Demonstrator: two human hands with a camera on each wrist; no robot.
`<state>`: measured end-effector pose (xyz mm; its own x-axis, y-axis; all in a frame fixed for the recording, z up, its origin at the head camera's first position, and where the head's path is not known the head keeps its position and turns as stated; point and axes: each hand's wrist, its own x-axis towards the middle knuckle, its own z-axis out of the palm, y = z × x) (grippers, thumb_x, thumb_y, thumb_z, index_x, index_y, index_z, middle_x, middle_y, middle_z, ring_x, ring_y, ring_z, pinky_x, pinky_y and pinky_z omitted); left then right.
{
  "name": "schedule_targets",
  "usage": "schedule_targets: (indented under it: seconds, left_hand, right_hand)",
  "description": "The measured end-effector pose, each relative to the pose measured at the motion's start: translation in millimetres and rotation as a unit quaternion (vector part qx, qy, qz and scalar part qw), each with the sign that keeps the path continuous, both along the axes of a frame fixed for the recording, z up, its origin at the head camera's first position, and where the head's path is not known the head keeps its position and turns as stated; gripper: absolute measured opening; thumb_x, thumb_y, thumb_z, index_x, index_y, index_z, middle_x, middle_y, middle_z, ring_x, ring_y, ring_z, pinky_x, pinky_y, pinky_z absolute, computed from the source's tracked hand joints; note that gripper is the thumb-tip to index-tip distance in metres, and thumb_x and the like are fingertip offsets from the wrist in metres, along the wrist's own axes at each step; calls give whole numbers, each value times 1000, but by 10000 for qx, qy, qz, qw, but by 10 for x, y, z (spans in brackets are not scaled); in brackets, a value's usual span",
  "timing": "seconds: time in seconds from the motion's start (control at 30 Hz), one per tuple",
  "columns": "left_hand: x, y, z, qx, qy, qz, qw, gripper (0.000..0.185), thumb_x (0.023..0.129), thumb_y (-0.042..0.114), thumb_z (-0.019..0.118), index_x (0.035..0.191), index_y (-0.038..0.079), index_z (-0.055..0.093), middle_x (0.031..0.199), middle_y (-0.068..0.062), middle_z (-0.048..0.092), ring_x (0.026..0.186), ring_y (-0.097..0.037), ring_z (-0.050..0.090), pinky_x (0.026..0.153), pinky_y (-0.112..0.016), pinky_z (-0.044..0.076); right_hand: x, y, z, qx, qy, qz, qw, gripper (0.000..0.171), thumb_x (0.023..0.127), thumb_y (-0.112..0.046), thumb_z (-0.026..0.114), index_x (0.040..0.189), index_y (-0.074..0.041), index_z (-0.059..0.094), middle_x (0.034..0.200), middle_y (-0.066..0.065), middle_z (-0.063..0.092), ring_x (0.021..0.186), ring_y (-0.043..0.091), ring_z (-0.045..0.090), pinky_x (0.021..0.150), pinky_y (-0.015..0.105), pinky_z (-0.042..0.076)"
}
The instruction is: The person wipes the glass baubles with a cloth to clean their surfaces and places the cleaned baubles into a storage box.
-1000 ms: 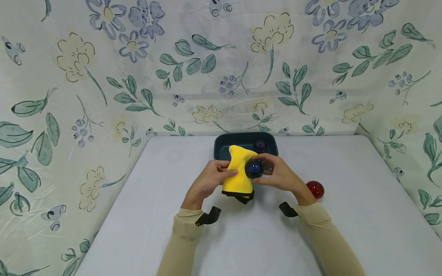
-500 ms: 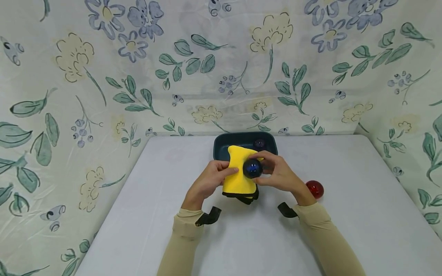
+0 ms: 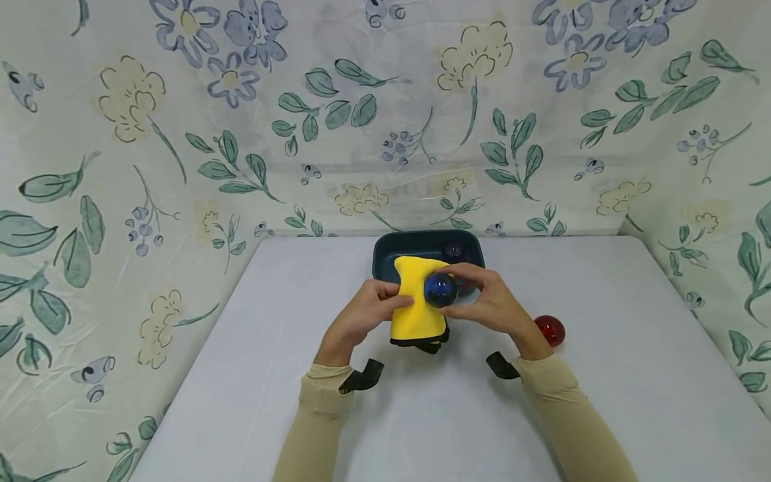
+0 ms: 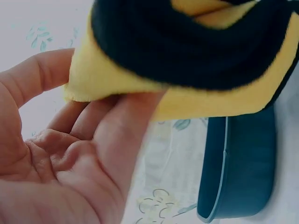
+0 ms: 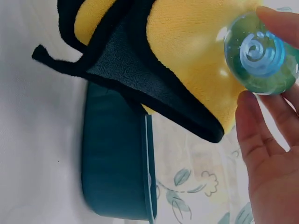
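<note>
Half the blue ball hides behind fingers.

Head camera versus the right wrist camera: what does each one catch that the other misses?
Only the head view shows both hands, the left hand gripping the yellow cloth, the red ball on the white table and a dark ball in the tub. Only the right wrist view shows the swirl inside the blue ball. Both show the right hand, cloth, ball and teal tub.

Both forearms forward over the table, left hand and right hand close together, fingers curled.
</note>
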<state>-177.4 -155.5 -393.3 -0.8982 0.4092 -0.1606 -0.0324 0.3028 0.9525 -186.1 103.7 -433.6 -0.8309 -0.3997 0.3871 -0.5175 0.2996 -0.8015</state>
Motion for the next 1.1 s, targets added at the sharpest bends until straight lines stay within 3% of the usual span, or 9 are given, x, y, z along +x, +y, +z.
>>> schedule_targets:
  seconds: [0.1,0.17,0.23,0.4,0.5,0.63,0.87,1.1]
  left_hand:
    - [6,12,-3,25,-35,-34,10000,35,100,14,63,126,-8,68,123,-22,73,95,-15,72,97,-41,62]
    - [12,21,-5,59,-53,-65,9999,36,100,13,62,128,-8,66,125,-23,72,97,-16,72,98,-42,61]
    - [16,35,-6,92,-78,-100,9999,37,100,13,62,130,-9,64,127,-23,71,99,-17,72,98,-42,61]
    - [20,70,-5,183,-132,-177,9996,41,100,10,60,138,-7,58,132,-24,69,103,-19,73,99,-42,61]
    - [23,84,-9,241,-134,-149,9995,44,100,9,59,142,-7,55,134,-24,67,106,-21,72,99,-42,61]
    - [29,100,-15,303,-84,-26,9995,45,101,7,58,143,-5,54,135,-23,67,108,-24,71,99,-42,60]
    - [50,97,-5,453,4,-94,9989,42,101,6,56,141,-6,56,134,-24,67,105,-21,72,98,-41,61]
    - [49,73,7,441,110,-101,9989,41,100,5,56,139,-7,58,131,-25,69,100,-18,73,95,-39,62]
  right_hand:
    - [-26,21,-19,-65,-34,23,10000,61,80,-7,87,137,-8,65,141,13,64,119,28,62,104,23,53]
    - [-39,27,-26,-125,-78,9,9999,61,81,-6,86,137,-7,64,141,14,64,117,29,63,104,19,52]
    - [-50,32,-27,-163,-158,-44,9997,61,80,-5,86,137,-7,63,140,13,64,117,29,64,106,25,54]
    - [-59,43,-17,-166,-519,-197,9983,63,80,-4,85,138,-4,58,143,18,60,124,38,63,109,52,53]
    - [-70,50,-28,-164,-806,-201,9964,65,79,-3,84,137,-2,56,144,21,57,127,43,63,108,58,51]
    - [-86,56,-49,-160,-977,-32,9951,67,80,-2,83,141,-2,54,148,21,55,129,43,62,109,57,50]
    - [-62,75,-23,-72,-864,254,9959,66,80,-5,83,141,-2,57,144,22,57,115,39,68,102,55,57]
    - [-45,90,1,-60,-507,478,9976,62,78,-5,84,137,-5,63,139,17,64,113,29,65,100,41,59]
